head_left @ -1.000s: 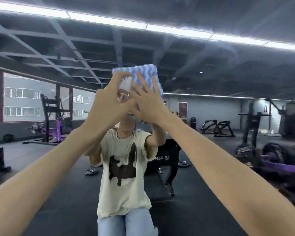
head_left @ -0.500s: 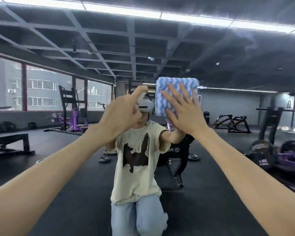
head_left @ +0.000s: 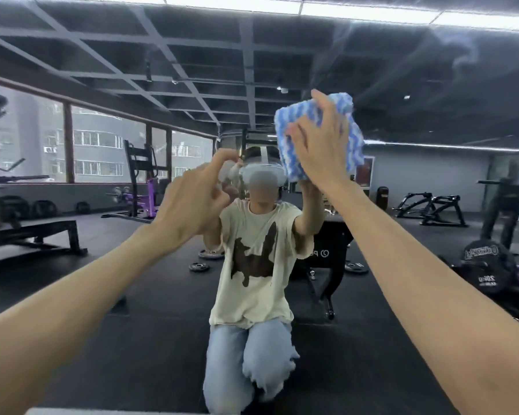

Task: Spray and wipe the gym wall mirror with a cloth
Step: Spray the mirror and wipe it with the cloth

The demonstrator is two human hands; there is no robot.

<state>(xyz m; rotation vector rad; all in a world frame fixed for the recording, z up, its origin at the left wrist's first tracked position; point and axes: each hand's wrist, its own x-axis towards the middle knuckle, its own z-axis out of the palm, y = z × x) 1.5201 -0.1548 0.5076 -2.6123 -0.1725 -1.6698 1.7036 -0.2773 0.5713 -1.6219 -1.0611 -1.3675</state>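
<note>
The wall mirror (head_left: 432, 94) fills the head view and reflects the gym and a kneeling person. My right hand (head_left: 321, 145) presses a folded blue-and-white wavy cloth (head_left: 294, 127) flat against the glass, up and right of centre, with fingers spread. My left hand (head_left: 192, 199) is raised at centre-left, its fingers curled round a small white spray bottle (head_left: 226, 175). Only the bottle's top shows past the fingers. The two hands are apart, the left lower than the right.
Hazy streaks (head_left: 465, 52) mark the glass at upper right. The reflection shows a black bench (head_left: 33, 232) at left, weight plates (head_left: 199, 266) on the dark floor and machines (head_left: 432, 208) at right. A pale strip (head_left: 102, 411) runs along the bottom edge.
My hands were overlapped in front of me a second ago and have come apart. The cloth has slid right and up on the glass, and my left hand with the bottle has dropped lower.
</note>
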